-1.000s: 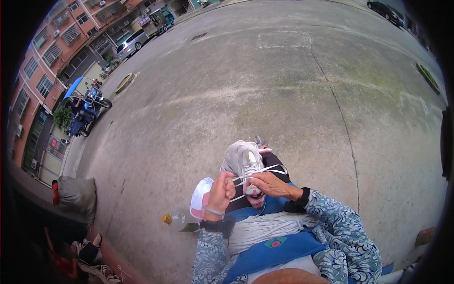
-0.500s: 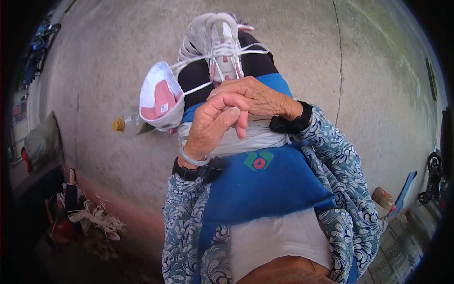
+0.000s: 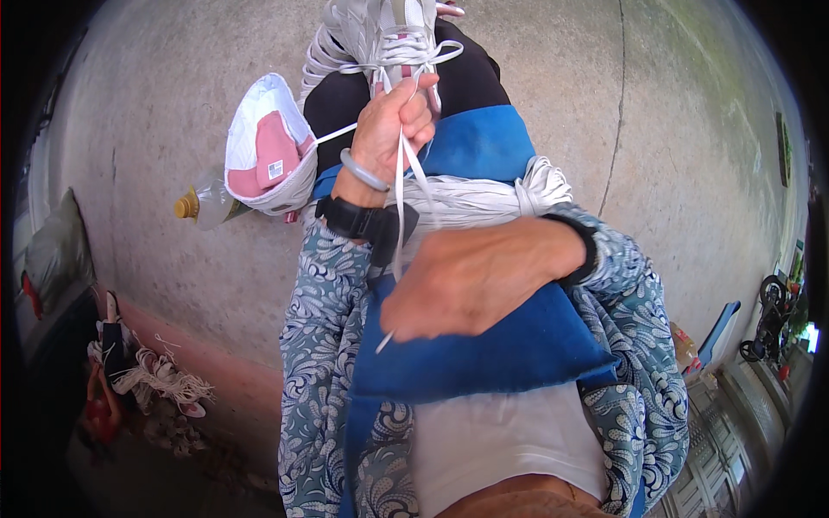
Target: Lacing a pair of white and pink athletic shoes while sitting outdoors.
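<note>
A white and pink sneaker [image 3: 406,43] lies between my knees at the top of the view, its toe cut off by the edge. My left hand [image 3: 393,129] is closed round white shoelaces [image 3: 400,186] just below it. The laces run down to my right hand [image 3: 488,276], also closed on them, over the blue apron [image 3: 484,354] on my lap. A loose lace tip sticks out under the right fingers. A second white and pink shoe [image 3: 272,142] hangs by my left knee, a lace stretching from it toward the left hand. Hanks of white laces [image 3: 475,198] lie across my lap.
A clear bottle with a yellow cap [image 3: 186,205] stands left of the second shoe. A grey-green sack [image 3: 56,246] is at the far left. Another person [image 3: 102,401] sits lower left beside a heap of laces [image 3: 164,375]. A motorbike [image 3: 768,319] is at the right.
My hands, together before, are now apart. The right hand has come down toward my body with laces drawn out; the left has moved up toward the sneaker. The second shoe sits higher in view.
</note>
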`<state>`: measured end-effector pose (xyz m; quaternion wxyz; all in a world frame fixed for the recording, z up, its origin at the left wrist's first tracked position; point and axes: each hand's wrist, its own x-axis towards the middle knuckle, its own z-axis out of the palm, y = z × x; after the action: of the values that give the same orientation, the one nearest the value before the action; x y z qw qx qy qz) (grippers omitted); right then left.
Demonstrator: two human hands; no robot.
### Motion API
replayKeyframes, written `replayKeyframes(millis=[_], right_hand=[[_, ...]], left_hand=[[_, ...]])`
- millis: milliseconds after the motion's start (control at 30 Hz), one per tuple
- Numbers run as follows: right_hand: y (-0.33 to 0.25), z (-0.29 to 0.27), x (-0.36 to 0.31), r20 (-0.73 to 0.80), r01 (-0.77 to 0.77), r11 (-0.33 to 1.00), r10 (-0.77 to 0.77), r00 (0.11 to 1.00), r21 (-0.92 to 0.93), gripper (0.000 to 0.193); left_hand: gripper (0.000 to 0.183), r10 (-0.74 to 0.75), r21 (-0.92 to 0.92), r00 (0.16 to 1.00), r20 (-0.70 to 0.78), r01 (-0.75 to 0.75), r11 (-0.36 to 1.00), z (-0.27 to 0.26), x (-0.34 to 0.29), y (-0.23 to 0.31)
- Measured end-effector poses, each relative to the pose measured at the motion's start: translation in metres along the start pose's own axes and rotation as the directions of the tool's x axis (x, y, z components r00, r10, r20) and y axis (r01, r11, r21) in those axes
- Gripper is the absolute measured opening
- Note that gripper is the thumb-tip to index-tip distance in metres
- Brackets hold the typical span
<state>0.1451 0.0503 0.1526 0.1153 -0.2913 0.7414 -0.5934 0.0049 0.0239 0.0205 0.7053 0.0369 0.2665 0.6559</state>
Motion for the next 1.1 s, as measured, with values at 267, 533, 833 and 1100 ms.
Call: replayKeyframes(millis=[267,533,833,1100], right_hand=[[0.035,-0.022,-0.097,-0.76,-0.282,0.808,0.585,0.284,0.517,0.033],[0.085,-0.022,-0.042,-0.406,0.264,0.319,0.808,0.427,0.91,0.029],[0.07,-0.028,-0.072,-0.434,-0.013,0.5,0.763,0.479,0.866,0.02],[0.068,-0.02,-0.042,-0.568,-0.451,0.709,0.705,0.425,0.542,0.025]], left_hand=[[0.038,-0.193,0.815,0.943,0.271,-0.118,0.567,0.095,-0.074,0.006],[0.028,-0.485,0.915,0.833,0.265,-0.058,0.4,0.108,-0.065,-0.016],[0.034,0.313,0.862,0.921,-0.234,0.048,0.505,0.024,-0.036,0.03],[0.038,0.002,0.374,0.96,-0.278,0.106,0.921,-0.009,-0.024,-0.002]])
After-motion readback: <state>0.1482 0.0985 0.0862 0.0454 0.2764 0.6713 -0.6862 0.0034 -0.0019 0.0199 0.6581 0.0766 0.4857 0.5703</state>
